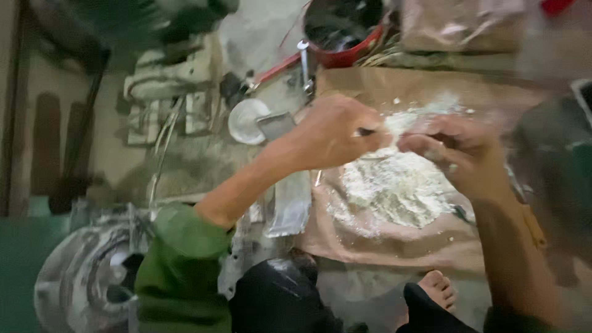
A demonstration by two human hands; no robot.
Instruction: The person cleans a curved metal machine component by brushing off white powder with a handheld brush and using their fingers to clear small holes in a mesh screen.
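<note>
Brown paper (394, 243) w/ white powder (394, 185) under both pinched hands: left hand (336, 131), right hand (456, 154).

A round red-rimmed metal bowl (340, 31) stands at the far edge of the floor, with a red-handled tool (277, 66) just beside it. A small white round lid (245, 121) lies near a flat grey metal piece (275, 124). A shiny round metal wheel part (83, 277) sits at lower left.

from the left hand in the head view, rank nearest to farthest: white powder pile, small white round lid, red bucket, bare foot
From the left hand:
1. white powder pile, just right, beside it.
2. small white round lid, to its left.
3. red bucket, up top.
4. bare foot, bottom edge.
</note>
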